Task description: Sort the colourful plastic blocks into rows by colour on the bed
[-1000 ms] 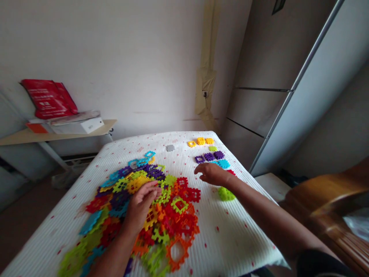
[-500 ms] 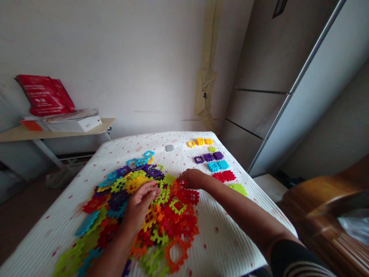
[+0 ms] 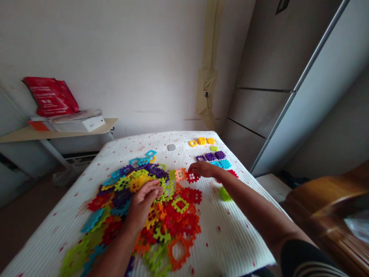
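My right hand [image 3: 202, 169] pinches a red window-patterned building tile [image 3: 192, 177] at its upper right edge. An orange window tile [image 3: 180, 174] is against the red one's left side; whether they are joined, I cannot tell. Over the large mixed pile, my left hand [image 3: 145, 196] is held palm inward with its fingers apart and nothing in it. Near its fingertips are lime green tiles [image 3: 166, 189] and yellow tiles [image 3: 137, 184]. Red tiles [image 3: 191, 195] and an orange frame tile [image 3: 178, 250] spread along the pile's right side.
Sorted tiles stand along the table's right side: yellow stacks [image 3: 202, 141], purple stacks [image 3: 220, 154], blue tiles [image 3: 225, 164] and a green tile [image 3: 225, 194]. A grey tile [image 3: 171, 147] lies near the back. A tall cabinet [image 3: 259, 96] rises behind on the right.
My right hand has moved slightly right, away from the pile's edge, and the red tile now shows in its fingers. The orange tile has come into view beside it. My left hand stays nearly still.
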A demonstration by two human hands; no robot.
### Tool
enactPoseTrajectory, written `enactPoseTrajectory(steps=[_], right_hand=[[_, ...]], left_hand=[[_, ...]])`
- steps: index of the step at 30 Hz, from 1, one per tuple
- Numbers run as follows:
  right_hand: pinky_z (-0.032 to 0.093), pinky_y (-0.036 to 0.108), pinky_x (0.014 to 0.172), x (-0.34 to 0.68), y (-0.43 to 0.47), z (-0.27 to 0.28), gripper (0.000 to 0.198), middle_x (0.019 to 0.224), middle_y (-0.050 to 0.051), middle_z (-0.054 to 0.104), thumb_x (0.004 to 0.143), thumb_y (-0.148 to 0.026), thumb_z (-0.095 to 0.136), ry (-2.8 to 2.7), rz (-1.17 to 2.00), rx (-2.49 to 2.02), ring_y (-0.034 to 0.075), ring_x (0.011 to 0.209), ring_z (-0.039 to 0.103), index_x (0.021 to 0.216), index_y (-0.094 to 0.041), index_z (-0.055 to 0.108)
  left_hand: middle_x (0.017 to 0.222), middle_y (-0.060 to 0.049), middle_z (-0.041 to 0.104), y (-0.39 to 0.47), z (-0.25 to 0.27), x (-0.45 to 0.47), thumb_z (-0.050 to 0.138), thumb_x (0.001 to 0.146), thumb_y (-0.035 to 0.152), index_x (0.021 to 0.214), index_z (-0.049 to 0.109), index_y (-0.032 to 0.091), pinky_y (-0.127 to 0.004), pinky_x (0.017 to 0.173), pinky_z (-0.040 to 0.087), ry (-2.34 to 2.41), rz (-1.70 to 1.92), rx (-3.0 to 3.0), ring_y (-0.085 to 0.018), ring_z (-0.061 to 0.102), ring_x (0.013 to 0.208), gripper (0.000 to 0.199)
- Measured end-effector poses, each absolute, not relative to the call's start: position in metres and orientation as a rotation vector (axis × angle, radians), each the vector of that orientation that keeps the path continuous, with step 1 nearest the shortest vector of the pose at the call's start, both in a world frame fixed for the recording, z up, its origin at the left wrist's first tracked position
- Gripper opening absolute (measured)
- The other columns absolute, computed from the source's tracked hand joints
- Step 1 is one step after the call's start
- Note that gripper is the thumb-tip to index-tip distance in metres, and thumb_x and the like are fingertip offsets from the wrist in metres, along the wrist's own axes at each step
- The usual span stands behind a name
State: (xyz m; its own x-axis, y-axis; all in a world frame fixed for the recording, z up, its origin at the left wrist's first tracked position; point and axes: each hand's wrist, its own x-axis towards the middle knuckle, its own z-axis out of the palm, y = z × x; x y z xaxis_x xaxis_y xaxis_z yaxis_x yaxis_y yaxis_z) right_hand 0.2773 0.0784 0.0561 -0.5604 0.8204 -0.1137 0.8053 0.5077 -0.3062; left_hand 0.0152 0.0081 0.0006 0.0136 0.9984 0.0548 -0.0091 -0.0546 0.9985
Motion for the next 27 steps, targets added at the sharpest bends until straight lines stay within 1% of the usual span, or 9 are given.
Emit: enactPoseTrajectory(steps=[3, 6, 8, 12, 15, 19, 23, 24, 27], right_hand=[[0.045, 0.021, 0.069, 0.278, 0.079, 0.048, 0.028, 0.094, 0.005, 0.069, 0.084, -0.013, 0.047, -2.690, 0.477, -1.566, 0.013, 0.078, 0.063, 0.106, -0.017, 0.065], [0.045, 0.027, 0.078, 0.279, 0.078, 0.041, 0.037, 0.110, 0.011, 0.064, 0.081, -0.012, 0.051, -2.639, 0.347, -1.613, 0.019, 0.094, 0.061, 0.117, -0.016, 0.058], [0.044, 0.029, 0.083, 0.279, 0.076, 0.038, 0.042, 0.117, 0.013, 0.059, 0.078, -0.017, 0.059, -2.664, 0.256, -1.587, 0.022, 0.102, 0.058, 0.120, -0.016, 0.056], [0.046, 0.033, 0.079, 0.272, 0.070, 0.036, 0.050, 0.111, 0.011, 0.062, 0.069, -0.037, 0.069, -2.827, 0.052, -1.575, 0.025, 0.099, 0.058, 0.115, -0.020, 0.059], [0.047, 0.034, 0.076, 0.264, 0.069, 0.035, 0.050, 0.106, 0.012, 0.062, 0.067, -0.041, 0.069, -2.921, -0.052, -1.592, 0.026, 0.095, 0.059, 0.112, -0.019, 0.060], [0.047, 0.034, 0.077, 0.261, 0.072, 0.040, 0.053, 0.105, 0.014, 0.061, 0.064, -0.038, 0.072, -2.935, 0.037, -1.491, 0.026, 0.095, 0.058, 0.111, -0.015, 0.061], [0.044, 0.033, 0.083, 0.258, 0.072, 0.050, 0.050, 0.102, 0.013, 0.061, 0.065, -0.029, 0.073, -2.788, 0.203, -1.209, 0.022, 0.095, 0.056, 0.110, -0.011, 0.060], [0.044, 0.032, 0.083, 0.255, 0.071, 0.052, 0.048, 0.101, 0.012, 0.062, 0.065, -0.028, 0.072, -2.750, 0.235, -1.129, 0.022, 0.094, 0.056, 0.108, -0.012, 0.061], [0.044, 0.032, 0.081, 0.240, 0.063, 0.058, 0.046, 0.099, 0.009, 0.062, 0.063, -0.026, 0.072, -2.693, 0.332, -0.939, 0.021, 0.092, 0.056, 0.106, -0.014, 0.061]], left_hand=[[0.089, -0.007, 0.067, 0.008, 0.001, 0.015, 0.063, 0.068, 0.042, 0.106, 0.056, 0.014, -0.032, 0.078, 0.049, 1.172, 1.245, 1.257, -0.020, 0.063, 0.081, 0.048], [0.089, -0.007, 0.067, 0.008, 0.001, 0.015, 0.062, 0.069, 0.042, 0.107, 0.055, 0.014, -0.032, 0.078, 0.049, 1.171, 1.242, 1.258, -0.020, 0.064, 0.082, 0.048], [0.089, -0.007, 0.068, 0.008, 0.001, 0.015, 0.062, 0.069, 0.042, 0.108, 0.055, 0.014, -0.033, 0.079, 0.049, 1.170, 1.240, 1.257, -0.021, 0.064, 0.083, 0.049], [0.089, -0.008, 0.068, 0.008, 0.000, 0.015, 0.062, 0.069, 0.042, 0.107, 0.055, 0.014, -0.035, 0.079, 0.049, 1.165, 1.242, 1.266, -0.022, 0.064, 0.084, 0.048], [0.090, -0.008, 0.067, 0.008, -0.001, 0.015, 0.062, 0.070, 0.041, 0.108, 0.055, 0.014, -0.034, 0.079, 0.050, 1.156, 1.239, 1.269, -0.021, 0.064, 0.084, 0.047], [0.092, -0.008, 0.067, 0.008, -0.003, 0.014, 0.061, 0.072, 0.040, 0.109, 0.055, 0.015, -0.034, 0.080, 0.049, 1.147, 1.235, 1.281, -0.021, 0.064, 0.084, 0.045], [0.099, -0.008, 0.065, 0.007, -0.002, 0.015, 0.061, 0.071, 0.037, 0.110, 0.057, 0.016, -0.032, 0.080, 0.048, 1.167, 1.224, 1.376, -0.020, 0.062, 0.088, 0.044], [0.099, -0.008, 0.065, 0.006, -0.001, 0.016, 0.063, 0.070, 0.035, 0.112, 0.057, 0.017, -0.031, 0.079, 0.048, 1.180, 1.217, 1.409, -0.020, 0.062, 0.087, 0.047], [0.091, -0.005, 0.066, 0.004, 0.002, 0.018, 0.065, 0.066, 0.032, 0.120, 0.054, 0.020, -0.031, 0.076, 0.049, 1.231, 1.155, 1.488, -0.019, 0.062, 0.080, 0.056]])
